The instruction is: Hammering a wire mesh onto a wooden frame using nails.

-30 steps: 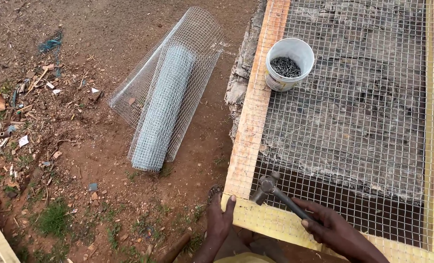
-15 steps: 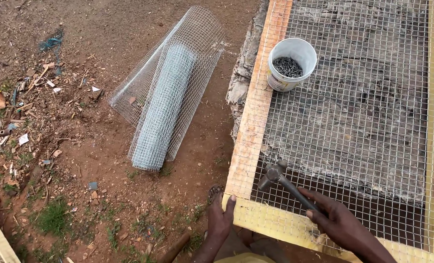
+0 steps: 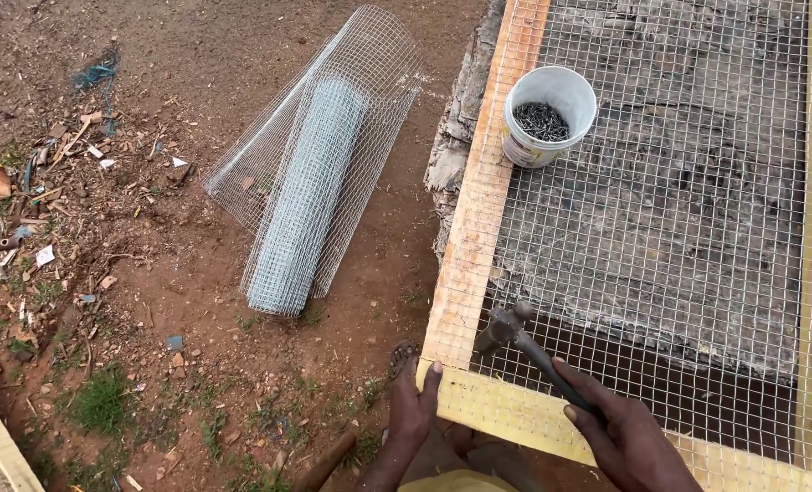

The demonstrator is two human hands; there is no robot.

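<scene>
Steel hammer (image 3: 515,333) sits in your right hand (image 3: 626,435), fingers wrapped closed round the dark handle, its head just above the wire mesh (image 3: 661,200) beside the frame's near left corner. Your left hand (image 3: 412,410) lies flat with fingers spread over that corner of the wooden frame (image 3: 479,219), gripping nothing. Farther along the left rail a white bucket of nails (image 3: 548,114) stands on the mesh. Left of the frame, a roll of mesh (image 3: 310,191) lies on bare red dirt.
</scene>
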